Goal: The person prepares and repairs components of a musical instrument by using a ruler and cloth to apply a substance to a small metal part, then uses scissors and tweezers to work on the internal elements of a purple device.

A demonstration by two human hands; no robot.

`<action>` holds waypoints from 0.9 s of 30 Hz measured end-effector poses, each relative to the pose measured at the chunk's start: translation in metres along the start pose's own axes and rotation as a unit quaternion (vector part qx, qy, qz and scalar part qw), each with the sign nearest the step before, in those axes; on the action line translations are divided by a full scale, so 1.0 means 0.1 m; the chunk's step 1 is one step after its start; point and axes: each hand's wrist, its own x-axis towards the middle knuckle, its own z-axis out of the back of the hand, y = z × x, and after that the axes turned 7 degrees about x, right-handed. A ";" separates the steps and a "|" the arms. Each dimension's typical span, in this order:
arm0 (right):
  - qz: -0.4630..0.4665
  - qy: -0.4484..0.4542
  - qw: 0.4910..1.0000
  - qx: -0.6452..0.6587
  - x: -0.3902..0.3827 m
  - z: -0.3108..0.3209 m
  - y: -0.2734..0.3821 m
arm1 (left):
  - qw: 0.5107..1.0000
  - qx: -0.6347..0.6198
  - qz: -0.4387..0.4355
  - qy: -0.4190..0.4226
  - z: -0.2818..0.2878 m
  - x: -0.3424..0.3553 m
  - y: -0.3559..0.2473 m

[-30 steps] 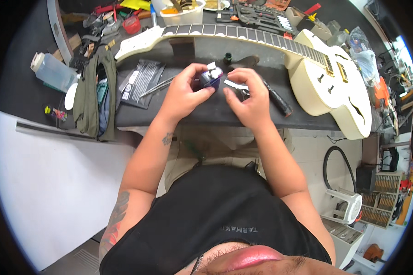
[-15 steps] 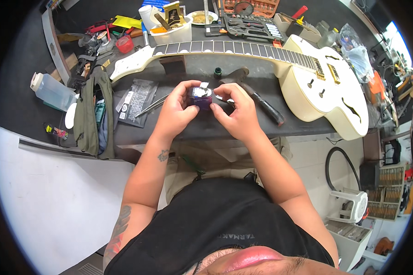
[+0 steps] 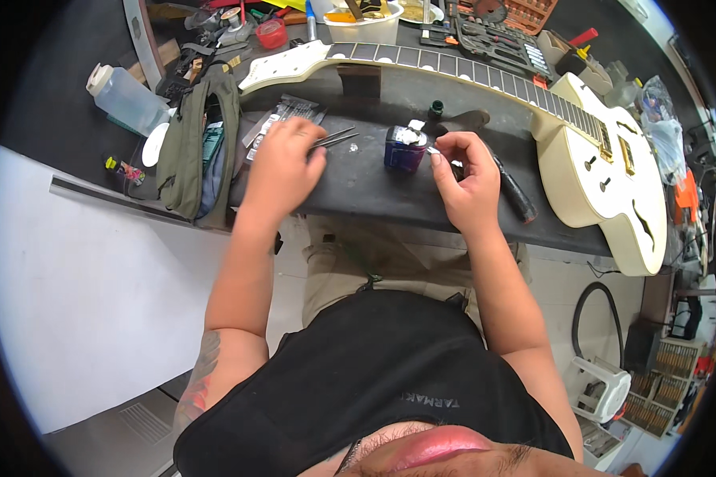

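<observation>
A small dark purple glassy block (image 3: pixel 404 153), like a little bottle or case, stands on the dark bench with crumpled white and silver material on top. My right hand (image 3: pixel 471 179) is just right of it, thumb and index finger pinching a small whitish piece (image 3: pixel 432 150) I cannot identify. Under that hand a bit of shiny metal shows. My left hand (image 3: pixel 285 168) hovers by thin metal tweezers (image 3: pixel 338 138), thumb apart from the fingers, the tweezers' near end partly behind it. A grey printed pouch (image 3: pixel 301 110) lies beyond that hand.
A cream hollow-body guitar (image 3: pixel 565 175) lies across the back and right, its neck over a dark block (image 3: pixel 359 81). A black-handled hammer (image 3: pixel 513 187) and small dark green cap (image 3: pixel 436 107) lie nearby. An olive bag (image 3: pixel 195 151) and translucent bottle (image 3: pixel 127 99) stand left.
My left hand has let go of the purple block and moved left to the tweezers. My right hand has drawn slightly off the block's right side. The view has shifted.
</observation>
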 end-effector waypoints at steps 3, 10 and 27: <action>0.003 -0.007 1.000 -0.005 -0.03 0.03 -0.03 | 0.999 0.039 0.009 0.035 -0.14 -0.02 -0.14; -0.001 -0.001 1.000 -0.026 -0.02 0.04 0.02 | 0.993 0.110 0.003 0.040 -0.30 0.11 -0.10; -0.028 0.058 0.996 -0.064 0.15 -0.10 0.25 | 0.980 -0.184 0.039 0.064 0.36 0.17 -0.45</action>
